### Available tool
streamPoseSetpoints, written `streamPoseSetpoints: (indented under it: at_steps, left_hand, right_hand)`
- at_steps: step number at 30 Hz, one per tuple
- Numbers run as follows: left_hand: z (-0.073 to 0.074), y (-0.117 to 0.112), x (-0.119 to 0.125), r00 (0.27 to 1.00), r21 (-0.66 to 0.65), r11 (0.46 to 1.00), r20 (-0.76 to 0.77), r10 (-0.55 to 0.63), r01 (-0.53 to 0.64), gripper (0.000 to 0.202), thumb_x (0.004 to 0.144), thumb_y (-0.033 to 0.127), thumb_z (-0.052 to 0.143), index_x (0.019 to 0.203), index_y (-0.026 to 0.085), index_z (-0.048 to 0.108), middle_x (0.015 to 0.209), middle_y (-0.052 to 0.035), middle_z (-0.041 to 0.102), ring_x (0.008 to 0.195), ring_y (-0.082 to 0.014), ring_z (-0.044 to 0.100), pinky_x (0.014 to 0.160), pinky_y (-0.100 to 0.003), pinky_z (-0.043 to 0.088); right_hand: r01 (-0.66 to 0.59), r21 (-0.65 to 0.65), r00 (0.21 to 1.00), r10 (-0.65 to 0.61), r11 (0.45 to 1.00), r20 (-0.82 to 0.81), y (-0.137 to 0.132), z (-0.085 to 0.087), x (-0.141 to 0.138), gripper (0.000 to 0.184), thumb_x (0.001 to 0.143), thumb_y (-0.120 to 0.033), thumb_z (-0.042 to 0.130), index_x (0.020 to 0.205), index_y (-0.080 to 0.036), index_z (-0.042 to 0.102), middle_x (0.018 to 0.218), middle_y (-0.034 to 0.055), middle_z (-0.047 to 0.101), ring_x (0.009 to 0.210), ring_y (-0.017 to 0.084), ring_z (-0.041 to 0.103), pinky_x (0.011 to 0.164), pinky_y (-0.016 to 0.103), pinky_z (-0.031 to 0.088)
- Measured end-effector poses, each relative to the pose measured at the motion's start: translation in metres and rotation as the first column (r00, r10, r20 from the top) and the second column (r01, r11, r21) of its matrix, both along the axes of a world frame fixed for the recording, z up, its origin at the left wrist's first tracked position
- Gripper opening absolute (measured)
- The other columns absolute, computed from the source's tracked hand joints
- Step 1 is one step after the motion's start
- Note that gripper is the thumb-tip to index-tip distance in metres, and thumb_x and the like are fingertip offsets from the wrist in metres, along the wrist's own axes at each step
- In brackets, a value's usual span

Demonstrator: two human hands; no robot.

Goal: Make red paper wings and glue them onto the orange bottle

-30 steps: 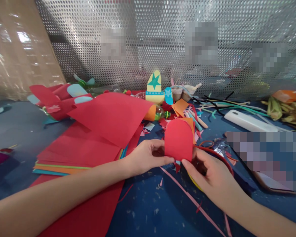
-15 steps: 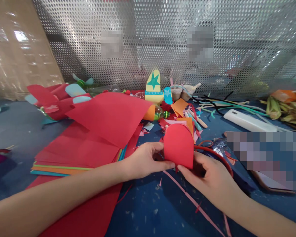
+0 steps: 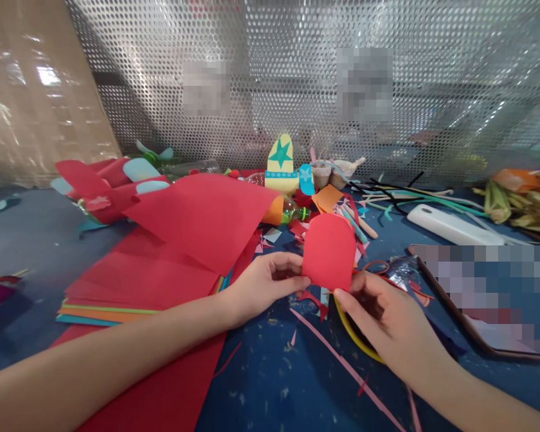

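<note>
Both my hands hold a small red paper piece [image 3: 328, 252] with a rounded top and a straight lower edge. My left hand [image 3: 267, 282] pinches its lower left side between thumb and fingers. At the lower right corner, my right hand [image 3: 382, 312] grips it, thumb in front and the other fingers curled behind. A yellow curved band [image 3: 355, 336] shows beneath my right hand; its kind is unclear. Under my left forearm lies a stack of red paper sheets [image 3: 139, 264], with green, orange and blue edges showing at the bottom.
A plastic bottle [image 3: 292, 210] decorated with yellow and orange paper lies behind the red piece. Paper scraps, a pink strip [image 3: 342, 360] and coloured sticks surround it. Rightward are a white-handled tool [image 3: 454, 225] and a blurred tablet-like device [image 3: 450, 300]. A perforated metal panel [image 3: 279, 66] stands behind.
The red paper piece has risen slightly and tilted to face me flatter. Both hands moved with it, and the yellow band has come into view below my right hand.
</note>
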State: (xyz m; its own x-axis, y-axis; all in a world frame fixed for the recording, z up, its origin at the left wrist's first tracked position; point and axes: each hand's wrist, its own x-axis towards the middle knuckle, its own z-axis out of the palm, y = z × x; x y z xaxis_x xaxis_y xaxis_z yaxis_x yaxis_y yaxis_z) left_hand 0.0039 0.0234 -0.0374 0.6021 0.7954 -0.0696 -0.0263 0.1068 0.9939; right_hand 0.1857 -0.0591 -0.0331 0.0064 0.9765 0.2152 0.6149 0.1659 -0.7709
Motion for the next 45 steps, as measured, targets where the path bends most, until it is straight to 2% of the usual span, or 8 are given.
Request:
streamPoseSetpoints:
  at_steps: [6,11,17,23,28,32,38,45]
  left_hand:
    - [-0.003,0.002,-0.002,0.998,-0.067,0.996,0.015,0.068,-0.067,0.016,0.066,0.016,0.075,0.080,0.014,0.068,0.070,0.0037,0.066,0.060,-0.0068,0.057,0.064,-0.021,0.046]
    - [-0.003,-0.001,-0.002,0.999,-0.056,0.998,0.028,0.025,-0.023,0.013,0.064,0.016,0.076,0.072,0.014,0.067,0.060,0.0053,0.065,0.052,-0.0052,0.055,0.059,-0.019,0.045]
    - [-0.007,-0.004,-0.002,0.997,0.055,0.996,-0.002,-0.072,0.072,0.013,0.065,0.018,0.076,0.077,0.015,0.070,0.073,0.0002,0.070,0.069,-0.0118,0.064,0.071,-0.025,0.049]
    - [-0.010,-0.004,-0.006,0.978,0.161,0.967,-0.089,-0.186,0.199,0.032,0.070,0.024,0.075,0.099,0.014,0.066,0.096,-0.0073,0.070,0.089,-0.0200,0.065,0.081,-0.033,0.051]
    - [-0.009,-0.004,-0.004,0.979,0.162,0.968,-0.105,-0.174,0.190,0.031,0.073,0.027,0.072,0.099,0.012,0.066,0.099,-0.0096,0.071,0.093,-0.0233,0.065,0.086,-0.037,0.051]
    - [-0.005,-0.004,-0.002,0.987,0.183,0.972,-0.082,-0.136,0.149,0.028,0.074,0.025,0.071,0.098,0.012,0.067,0.099,-0.0098,0.071,0.092,-0.0231,0.066,0.087,-0.038,0.050]
    - [-0.005,-0.002,-0.001,0.990,0.169,0.982,-0.128,-0.063,0.084,0.027,0.074,0.025,0.069,0.100,0.015,0.067,0.099,-0.0062,0.071,0.092,-0.0208,0.065,0.088,-0.035,0.048]
    - [0.002,-0.003,-0.003,0.997,0.085,0.996,-0.080,-0.021,0.028,0.020,0.077,0.034,0.065,0.078,0.014,0.065,0.073,-0.0016,0.064,0.065,-0.0137,0.057,0.066,-0.027,0.047]
  right_hand:
    - [-0.003,-0.003,0.999,0.003,1.000,-0.038,0.002,-0.001,0.000,0.027,0.089,-0.041,0.047,0.070,-0.022,0.048,0.060,-0.0036,0.050,0.052,0.011,0.050,0.049,0.021,0.043]
    - [-0.019,-0.078,0.999,0.015,0.997,-0.047,0.003,-0.001,-0.001,0.023,0.084,-0.043,0.053,0.088,-0.021,0.059,0.071,0.0011,0.064,0.060,0.015,0.060,0.053,0.023,0.049]
    - [0.004,-0.080,1.000,-0.002,0.997,0.028,0.002,-0.004,-0.001,0.023,0.081,-0.041,0.057,0.083,-0.020,0.066,0.074,0.0022,0.071,0.061,0.017,0.063,0.057,0.025,0.052]
    - [-0.071,-0.091,0.996,0.075,0.993,0.051,0.003,-0.004,-0.001,0.020,0.082,-0.036,0.055,0.087,-0.021,0.068,0.085,0.0022,0.073,0.074,0.021,0.068,0.060,0.026,0.053]
    - [-0.114,-0.071,0.993,0.117,0.991,0.030,0.002,-0.002,-0.002,0.017,0.083,-0.032,0.056,0.090,-0.022,0.067,0.086,0.0010,0.073,0.074,0.019,0.068,0.062,0.025,0.053]
    - [-0.086,-0.055,0.996,0.087,0.995,0.010,0.001,-0.003,-0.001,0.019,0.085,-0.035,0.053,0.093,-0.021,0.065,0.087,0.0022,0.072,0.074,0.018,0.067,0.065,0.025,0.052]
    - [-0.064,-0.098,0.996,0.058,0.993,-0.062,0.000,-0.004,0.001,0.025,0.090,-0.042,0.047,0.079,-0.021,0.055,0.073,0.0008,0.062,0.065,0.015,0.060,0.060,0.025,0.046]
    - [-0.064,-0.108,0.995,0.054,0.992,-0.089,0.002,-0.006,0.001,0.035,0.095,-0.045,0.036,0.075,-0.021,0.051,0.059,-0.0039,0.049,0.051,0.010,0.047,0.049,0.022,0.038]
